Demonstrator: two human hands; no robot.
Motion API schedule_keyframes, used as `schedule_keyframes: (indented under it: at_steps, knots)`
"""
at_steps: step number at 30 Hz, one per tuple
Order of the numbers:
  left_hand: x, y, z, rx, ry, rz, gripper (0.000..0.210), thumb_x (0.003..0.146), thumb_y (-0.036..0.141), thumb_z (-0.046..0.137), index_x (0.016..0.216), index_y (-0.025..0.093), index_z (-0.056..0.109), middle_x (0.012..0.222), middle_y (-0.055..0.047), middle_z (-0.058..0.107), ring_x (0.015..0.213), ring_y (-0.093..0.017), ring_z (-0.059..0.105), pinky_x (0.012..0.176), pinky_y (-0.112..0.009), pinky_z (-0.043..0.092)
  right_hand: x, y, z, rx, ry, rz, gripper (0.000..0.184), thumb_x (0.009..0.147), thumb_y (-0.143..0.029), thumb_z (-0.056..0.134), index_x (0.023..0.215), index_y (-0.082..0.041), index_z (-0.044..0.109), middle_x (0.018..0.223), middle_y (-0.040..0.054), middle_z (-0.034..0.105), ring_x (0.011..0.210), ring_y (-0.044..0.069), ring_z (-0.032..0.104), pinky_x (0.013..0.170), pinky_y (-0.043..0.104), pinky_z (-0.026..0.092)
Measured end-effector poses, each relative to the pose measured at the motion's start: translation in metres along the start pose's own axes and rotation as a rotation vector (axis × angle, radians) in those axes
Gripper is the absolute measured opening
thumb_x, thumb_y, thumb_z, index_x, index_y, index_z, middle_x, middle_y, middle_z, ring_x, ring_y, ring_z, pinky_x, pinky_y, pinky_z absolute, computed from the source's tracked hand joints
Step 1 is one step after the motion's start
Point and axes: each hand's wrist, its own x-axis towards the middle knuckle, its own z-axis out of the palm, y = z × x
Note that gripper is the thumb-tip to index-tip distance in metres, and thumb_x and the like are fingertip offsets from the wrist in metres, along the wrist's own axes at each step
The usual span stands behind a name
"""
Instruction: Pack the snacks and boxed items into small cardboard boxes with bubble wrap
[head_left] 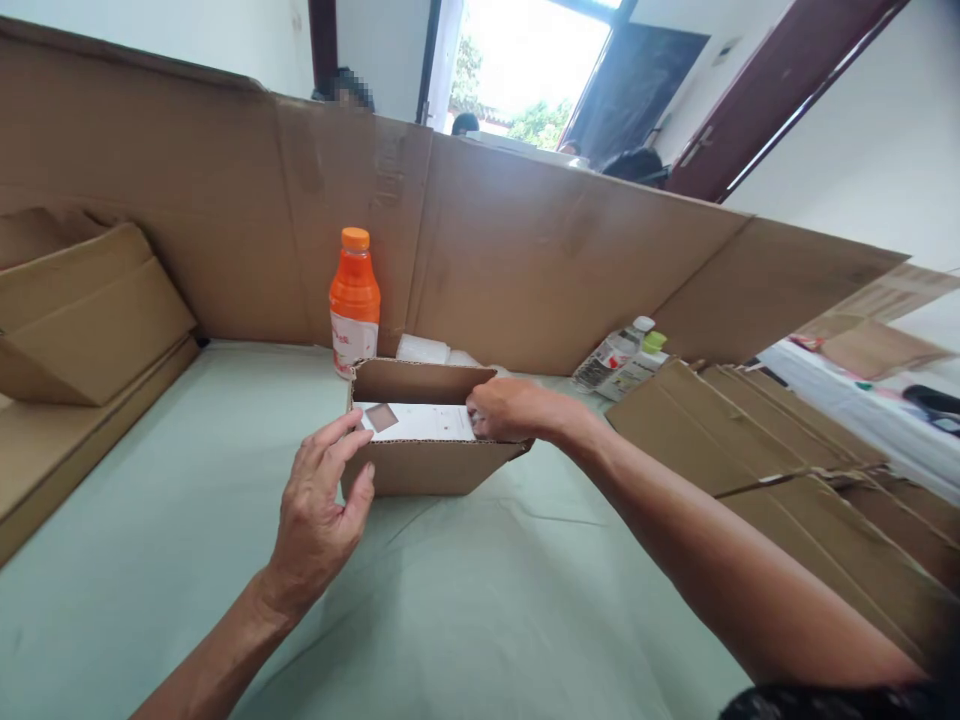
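An open cardboard box (431,470) stands on the table in front of me, and inside it sits a white printed box (427,422) with a dark square on its left part. At the left end, my left hand (326,490) has its fingers apart, the fingertips by the carton's rim and the white box's left end. My right hand (504,408) reaches in at the right end with curled fingers. Something pale shows at its fingertips, against the white box's right end; what it grips is partly hidden.
Behind the carton stand an orange bottle (355,305) and a white packet (422,349). Clear bottles (615,355) lean by the cardboard partition (540,250). Cardboard boxes flank the pale green tablecloth (480,610), left (90,310) and right (757,425). Heads of people show beyond.
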Motion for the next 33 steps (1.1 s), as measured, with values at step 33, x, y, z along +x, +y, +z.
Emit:
schedule_keyframes:
  at_steps: [33]
  knots:
    - [-0.118, 0.001, -0.061, -0.594, 0.250, -1.022, 0.057, 0.082, 0.046, 0.071, 0.132, 0.020, 0.058, 0.127, -0.012, 0.068, 0.115, -0.025, 0.064, 0.097, -0.031, 0.051, -0.026, -0.095, 0.169, 1.085, 0.744, -0.172, 0.027, 0.086, -0.047, 0.057, 0.084, -0.022, 0.065, 0.079, 0.0071, 0.073, 0.062, 0.023, 0.068, 0.051, 0.033, 0.054]
